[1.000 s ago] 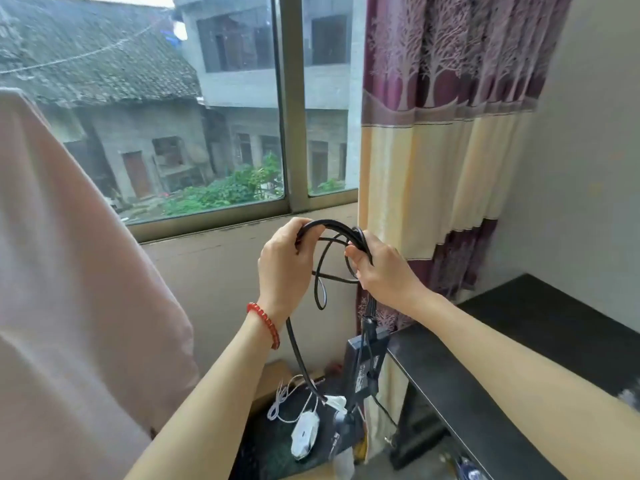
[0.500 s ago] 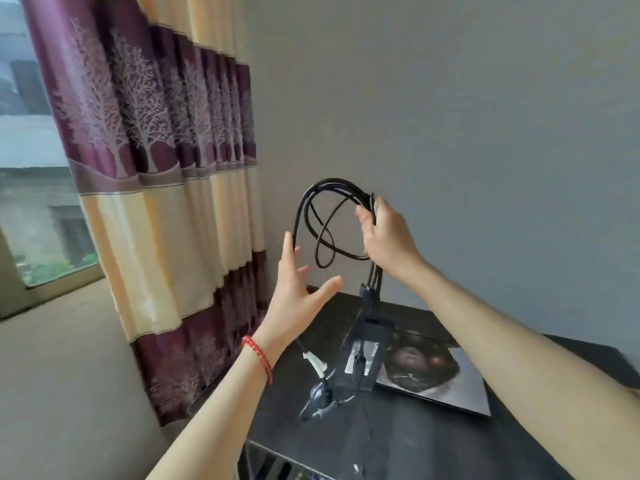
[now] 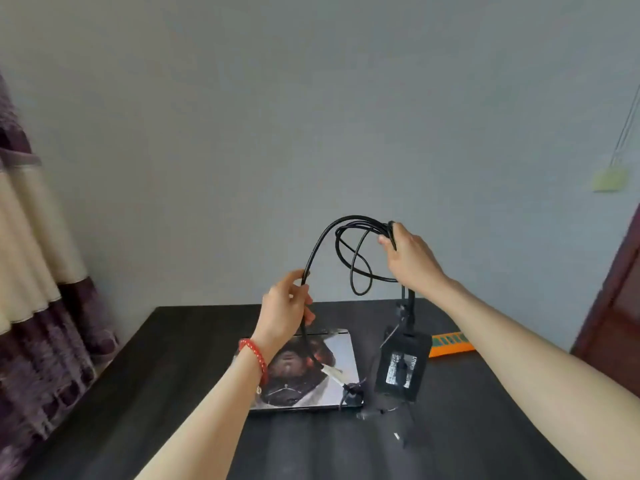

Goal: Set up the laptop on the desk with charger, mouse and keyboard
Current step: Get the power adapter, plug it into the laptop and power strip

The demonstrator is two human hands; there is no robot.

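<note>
Hands raised above desk (image 3: 173,358): right hand (image 3: 412,261) grips coiled charger cable (image 3: 360,258), left hand (image 3: 285,306) pinches one strand.

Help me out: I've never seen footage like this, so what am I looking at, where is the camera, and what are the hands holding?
The camera sits on a person's head, looking down at their own bare hands. The right hand holds up a bundle of black charger cable; the left hand grips one strand lower down. The charger's black power brick dangles from the cable above the dark desk. A closed laptop with a picture on its lid lies on the desk, and an orange strip beyond it.
</note>
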